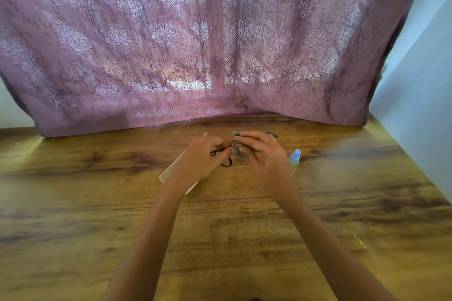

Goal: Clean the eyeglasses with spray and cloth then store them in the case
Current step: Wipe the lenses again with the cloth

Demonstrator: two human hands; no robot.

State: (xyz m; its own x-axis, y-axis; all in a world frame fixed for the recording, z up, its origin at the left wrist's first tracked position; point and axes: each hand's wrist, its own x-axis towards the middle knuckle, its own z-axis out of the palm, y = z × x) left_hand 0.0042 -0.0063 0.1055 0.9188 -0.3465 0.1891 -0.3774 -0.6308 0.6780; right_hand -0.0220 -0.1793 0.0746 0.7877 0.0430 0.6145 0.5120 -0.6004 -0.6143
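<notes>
Gripping, with the left hand [203, 154], one end of the dark eyeglasses [215, 152], fingers curled round the frame. Pinching, with the right hand [265, 151], a crumpled grey-green cloth [238, 150] against the glasses, fingers bent over it. Both held over the wooden table [97, 215], about midway across.

Lenses hidden behind fingers and cloth. Only bits of frame showing: a hinge end at 9 o'clock of the cloth, a curved temple tip at 7 o'clock, another tip poking out at 1 o'clock past the right knuckles. All blurred; no telling which lens lies under the cloth.

At 7 o'clock of the left hand, flat under the wrist, a pale case [168, 173], mostly covered by the arm; cannot tell whether open or closed, nor what lies inside. At 3 o'clock of the right hand, just beside it but apart, a small clear spray bottle [294, 162] with a light blue cap, contents not discernible.

Farther off, at 12 o'clock, a mauve patterned curtain [220, 44] hanging to the table's far edge; at 2 o'clock, a pale wall [420, 80].
</notes>
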